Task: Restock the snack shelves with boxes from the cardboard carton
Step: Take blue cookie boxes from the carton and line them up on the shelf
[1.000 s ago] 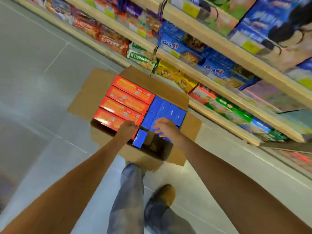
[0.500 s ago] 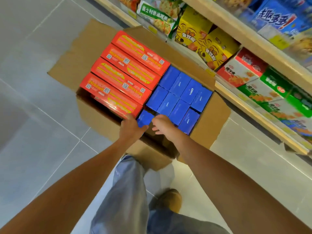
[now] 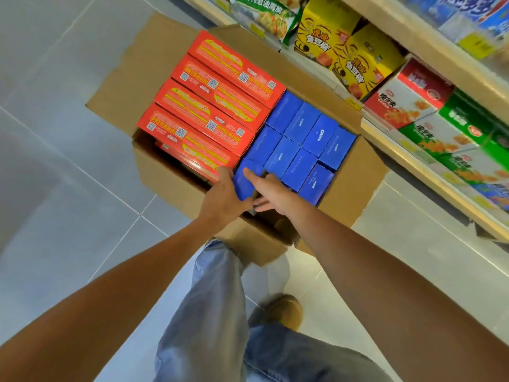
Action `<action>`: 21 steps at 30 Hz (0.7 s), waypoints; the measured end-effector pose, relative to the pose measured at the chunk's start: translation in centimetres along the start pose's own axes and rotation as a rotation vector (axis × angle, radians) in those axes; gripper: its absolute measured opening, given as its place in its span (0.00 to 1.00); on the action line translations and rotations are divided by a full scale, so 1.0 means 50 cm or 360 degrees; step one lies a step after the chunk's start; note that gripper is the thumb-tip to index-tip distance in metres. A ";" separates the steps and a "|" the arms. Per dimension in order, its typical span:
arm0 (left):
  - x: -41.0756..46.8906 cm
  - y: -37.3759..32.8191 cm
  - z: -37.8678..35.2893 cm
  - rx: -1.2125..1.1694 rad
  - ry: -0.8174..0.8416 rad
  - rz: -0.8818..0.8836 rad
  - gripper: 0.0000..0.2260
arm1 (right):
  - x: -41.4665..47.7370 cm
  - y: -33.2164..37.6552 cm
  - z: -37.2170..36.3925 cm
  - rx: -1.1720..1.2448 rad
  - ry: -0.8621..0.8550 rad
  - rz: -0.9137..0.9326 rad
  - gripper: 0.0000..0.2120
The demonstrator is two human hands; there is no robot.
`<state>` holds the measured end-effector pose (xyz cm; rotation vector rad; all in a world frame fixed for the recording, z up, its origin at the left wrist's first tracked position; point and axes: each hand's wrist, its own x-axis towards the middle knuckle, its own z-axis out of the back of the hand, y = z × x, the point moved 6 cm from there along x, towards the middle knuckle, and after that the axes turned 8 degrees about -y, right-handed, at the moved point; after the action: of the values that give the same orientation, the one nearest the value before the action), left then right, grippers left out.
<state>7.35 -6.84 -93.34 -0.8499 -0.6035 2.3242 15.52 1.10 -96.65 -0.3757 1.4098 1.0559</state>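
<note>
An open cardboard carton (image 3: pixel 351 175) stands on the floor in front of the snack shelves (image 3: pixel 413 158). Long red boxes (image 3: pixel 209 106) fill its left half, and several small blue boxes (image 3: pixel 303 139) stand in its right half. My left hand (image 3: pixel 223 198) grips the left side of the nearest blue box (image 3: pixel 243 184), which sits lower than the others at the carton's near edge. My right hand (image 3: pixel 275 190) holds the same box, one finger lying across its top and the others at its near end. The box's underside is hidden.
The lowest shelf holds yellow snack boxes (image 3: pixel 333 42), red-and-white boxes (image 3: pixel 407 103) and green boxes (image 3: pixel 465 125), close to the carton's far right side. Grey tiled floor (image 3: pixel 68 161) lies to the left. My jeans leg and brown shoe (image 3: pixel 283 310) stand just behind the carton.
My view has dropped closer to the carton. Both hands have closed in on the nearest blue box, the left from the red boxes' edge and the right onto its top.
</note>
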 end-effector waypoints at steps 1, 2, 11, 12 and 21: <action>-0.012 -0.027 0.014 -0.0048 0.0018 -0.0042 0.25 | -0.020 0.007 0.015 -0.0029 -0.0076 -0.0009 0.38; -0.022 -0.053 0.026 -0.0141 0.0052 -0.0061 0.25 | -0.042 0.014 0.035 -0.0032 -0.0148 -0.0021 0.40; -0.057 -0.276 0.157 -0.0534 0.0425 -0.0006 0.03 | -0.290 0.118 0.270 -0.0202 -0.0399 0.0271 0.18; -0.052 -0.302 0.187 -0.0595 0.0328 0.0015 0.06 | -0.322 0.136 0.285 -0.0208 -0.0388 0.0326 0.15; -0.128 -0.685 0.447 -0.0231 0.0692 -0.0438 0.28 | -0.695 0.340 0.483 -0.0431 -0.0359 0.0656 0.30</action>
<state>8.51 9.19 -55.18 -1.2128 -0.6533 1.7910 23.24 15.66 -54.14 -0.1527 1.1679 1.5838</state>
